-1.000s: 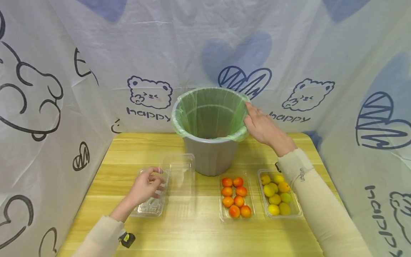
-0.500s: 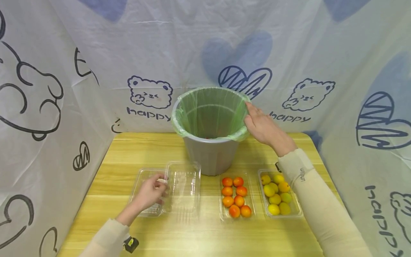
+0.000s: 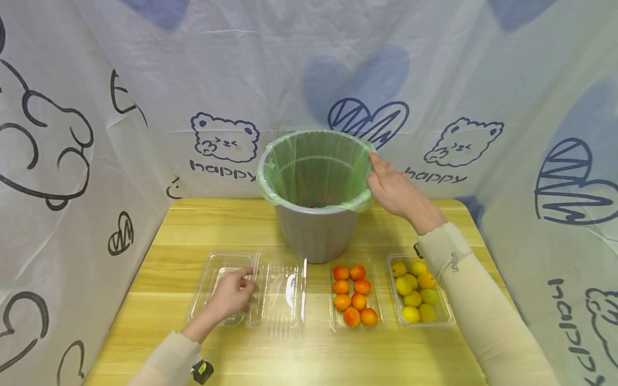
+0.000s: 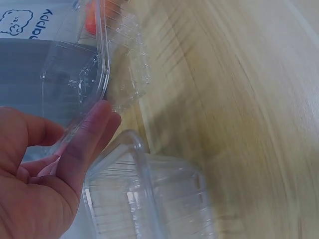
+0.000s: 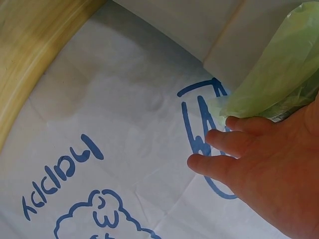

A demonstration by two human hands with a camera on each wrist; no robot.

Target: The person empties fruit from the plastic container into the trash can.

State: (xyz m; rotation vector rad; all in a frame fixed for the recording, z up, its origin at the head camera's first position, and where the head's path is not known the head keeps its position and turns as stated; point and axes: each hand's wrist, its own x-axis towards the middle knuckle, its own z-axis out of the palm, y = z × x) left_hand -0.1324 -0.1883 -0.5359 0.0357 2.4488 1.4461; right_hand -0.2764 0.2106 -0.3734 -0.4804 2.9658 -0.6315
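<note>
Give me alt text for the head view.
A person's left hand holds a clear plastic container by its edge, beside another container; the right hand touches a green bag lining a gray bin. Orange fruit and yellow fruit lie in separate trays.

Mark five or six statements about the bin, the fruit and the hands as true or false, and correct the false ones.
1. A green liner is in the bin. True.
2. The bin lies on its side. False: it stands upright.
3. The right grip is at the bin's rim. True.
4. The orange fruit lies left of the yellow fruit. True.
5. There are five orange fruits. False: there are eight.
6. The left grip holds an orange fruit. False: it pinches the edge of a clear box.
</note>
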